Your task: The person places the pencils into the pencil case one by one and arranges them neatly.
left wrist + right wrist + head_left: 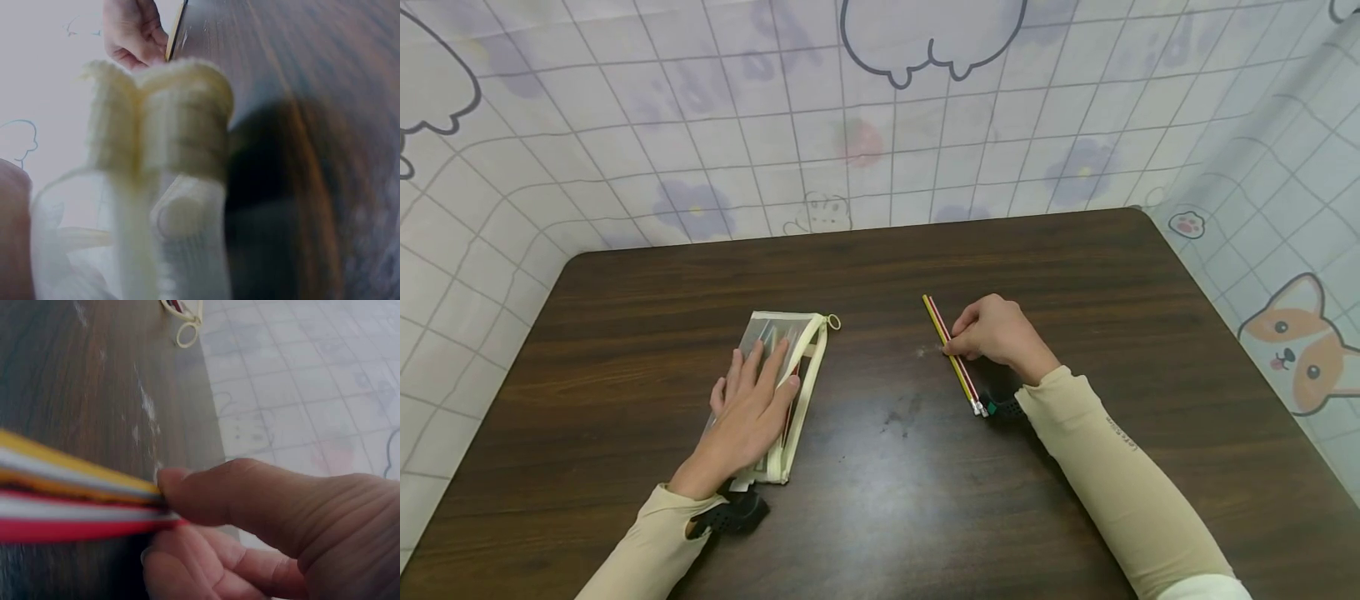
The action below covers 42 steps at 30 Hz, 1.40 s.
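A clear pencil case with a cream zip border lies on the table, its zip side parted, with a ring pull at the far corner. Something reddish shows inside it. My left hand rests on top of the case, fingers extended. To the right, my right hand pinches a yellow striped pencil and a red striped pencil between thumb and fingers. Both pencils lie side by side, their silver ends towards me. The left wrist view shows the case's end up close and blurred.
The dark wooden table has pale smudges between the hands. Behind and beside it hangs a white gridded cloth with cartoon prints. Each wrist carries a black strapped device, the left one beside the case's near end.
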Each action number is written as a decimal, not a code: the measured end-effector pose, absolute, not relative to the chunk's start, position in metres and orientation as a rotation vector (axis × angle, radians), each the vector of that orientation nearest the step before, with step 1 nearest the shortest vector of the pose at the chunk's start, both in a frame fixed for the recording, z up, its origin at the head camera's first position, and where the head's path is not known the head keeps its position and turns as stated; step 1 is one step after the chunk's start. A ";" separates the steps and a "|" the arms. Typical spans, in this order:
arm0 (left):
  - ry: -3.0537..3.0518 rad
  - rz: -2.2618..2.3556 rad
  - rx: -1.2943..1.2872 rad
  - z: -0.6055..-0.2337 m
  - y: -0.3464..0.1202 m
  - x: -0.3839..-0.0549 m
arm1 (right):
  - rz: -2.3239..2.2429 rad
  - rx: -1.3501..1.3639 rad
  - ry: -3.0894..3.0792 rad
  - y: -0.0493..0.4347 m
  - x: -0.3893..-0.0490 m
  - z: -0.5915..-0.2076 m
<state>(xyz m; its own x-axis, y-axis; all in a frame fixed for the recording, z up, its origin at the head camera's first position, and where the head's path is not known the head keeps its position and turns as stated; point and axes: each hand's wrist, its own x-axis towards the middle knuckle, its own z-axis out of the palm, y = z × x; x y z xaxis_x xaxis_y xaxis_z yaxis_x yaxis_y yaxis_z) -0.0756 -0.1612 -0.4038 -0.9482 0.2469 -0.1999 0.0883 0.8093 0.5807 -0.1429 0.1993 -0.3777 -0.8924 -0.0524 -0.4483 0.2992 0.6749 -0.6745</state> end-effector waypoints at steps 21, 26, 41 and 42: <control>2.727 0.869 0.265 -0.402 -0.162 -0.074 | -1.472 0.086 2.169 0.214 -0.146 -0.382; 2.724 0.876 0.264 -0.401 -0.163 -0.075 | -1.605 0.051 2.056 0.202 -0.145 -0.380; 2.722 0.884 0.261 -0.402 -0.164 -0.076 | -1.913 0.054 1.771 0.145 -0.129 -0.386; 2.722 0.885 0.261 -0.402 -0.164 -0.076 | -1.930 0.059 1.750 0.141 -0.128 -0.387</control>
<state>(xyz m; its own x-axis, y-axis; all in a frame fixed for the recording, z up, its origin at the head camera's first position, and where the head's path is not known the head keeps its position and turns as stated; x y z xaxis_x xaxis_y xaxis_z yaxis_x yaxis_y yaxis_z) -0.0756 -0.1640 -0.4020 -0.9484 0.2501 -0.1951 0.0875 0.7976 0.5968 -0.1283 0.1405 -0.3873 -0.8589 -0.3499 -0.3739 0.4063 -0.0210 -0.9135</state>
